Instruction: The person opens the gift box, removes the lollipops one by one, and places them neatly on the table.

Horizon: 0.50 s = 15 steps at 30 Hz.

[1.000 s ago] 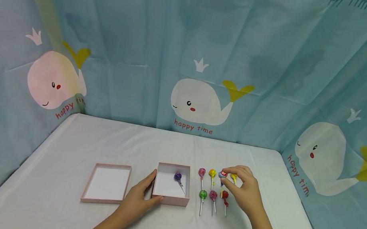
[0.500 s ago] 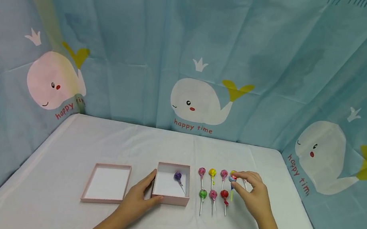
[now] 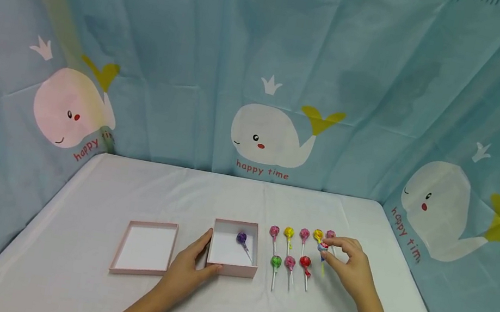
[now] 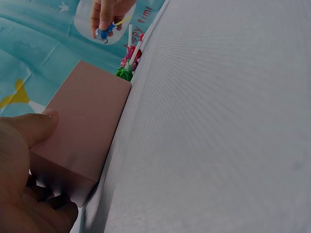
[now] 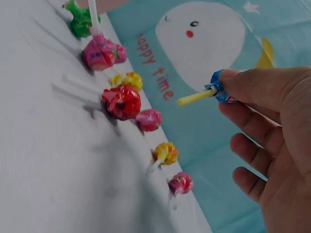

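In the head view my left hand [image 3: 186, 272] grips the near left corner of an open pink box [image 3: 231, 269], thumb on the front wall and fingers along the left side. A purple lollipop [image 3: 242, 238] lies inside at the right. My right hand [image 3: 353, 264] pinches a blue-wrapped lollipop [image 3: 322, 247] between thumb and index finger, its yellow stick [image 5: 194, 97] pointing away from the palm. The held candy is at the right end of the lollipop rows, beside a red lollipop [image 3: 305, 262]. In the left wrist view the box's pink wall [image 4: 87, 121] hides its inside.
Right of the box, a back row holds pink [image 3: 274, 231] and yellow lollipops [image 3: 289, 232]; a green lollipop [image 3: 276, 261] and a pink lollipop [image 3: 289, 263] lie in front with the red one. Left of the box rests a shallow pink-rimmed lid [image 3: 145, 246]. A whale-print curtain [image 3: 185, 128] stands behind.
My right hand has moved right and slightly nearer with the blue lollipop, uncovering pink and yellow lollipops in the back row. The left hand and the box have stayed put.
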Each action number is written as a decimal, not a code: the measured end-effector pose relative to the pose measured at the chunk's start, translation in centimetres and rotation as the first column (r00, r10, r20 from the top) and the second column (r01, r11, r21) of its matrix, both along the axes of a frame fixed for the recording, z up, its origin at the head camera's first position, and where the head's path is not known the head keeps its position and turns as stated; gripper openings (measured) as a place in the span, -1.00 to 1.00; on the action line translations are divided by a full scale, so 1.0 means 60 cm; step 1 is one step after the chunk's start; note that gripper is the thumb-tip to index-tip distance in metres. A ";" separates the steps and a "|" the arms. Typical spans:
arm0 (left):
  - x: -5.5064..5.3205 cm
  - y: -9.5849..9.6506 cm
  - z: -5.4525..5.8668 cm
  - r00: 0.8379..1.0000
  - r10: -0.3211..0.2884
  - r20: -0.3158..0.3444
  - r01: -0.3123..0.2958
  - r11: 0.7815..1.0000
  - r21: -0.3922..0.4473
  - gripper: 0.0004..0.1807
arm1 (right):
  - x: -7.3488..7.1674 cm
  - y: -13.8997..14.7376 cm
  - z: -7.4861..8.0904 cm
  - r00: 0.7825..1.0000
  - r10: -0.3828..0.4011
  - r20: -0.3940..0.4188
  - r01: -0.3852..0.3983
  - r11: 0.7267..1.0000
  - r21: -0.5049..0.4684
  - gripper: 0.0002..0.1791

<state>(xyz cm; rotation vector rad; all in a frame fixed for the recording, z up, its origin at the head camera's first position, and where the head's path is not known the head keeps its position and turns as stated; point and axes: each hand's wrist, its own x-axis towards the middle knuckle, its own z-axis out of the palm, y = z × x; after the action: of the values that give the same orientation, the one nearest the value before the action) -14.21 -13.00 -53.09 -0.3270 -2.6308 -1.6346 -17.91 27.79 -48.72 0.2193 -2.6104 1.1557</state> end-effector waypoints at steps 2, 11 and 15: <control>0.001 0.000 0.000 1.000 0.001 0.002 -0.001 1.000 -0.002 0.09 | 0.000 0.005 -0.003 1.000 -0.006 0.015 0.006 1.000 0.009 -0.71; 0.001 -0.001 -0.001 1.000 0.000 0.006 0.000 1.000 -0.003 0.08 | -0.005 0.026 -0.020 0.984 -0.075 0.161 0.066 0.996 0.064 -0.65; 0.001 0.000 -0.001 1.000 0.001 0.006 -0.002 1.000 0.006 0.08 | -0.007 0.031 -0.025 0.975 -0.078 0.209 0.062 0.995 0.080 -0.65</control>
<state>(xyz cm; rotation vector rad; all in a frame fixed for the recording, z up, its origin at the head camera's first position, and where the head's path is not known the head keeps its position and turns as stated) -14.14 -13.03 -53.13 -0.3205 -2.6291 -1.6453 -18.33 29.62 -50.23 0.0183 -2.8231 1.1155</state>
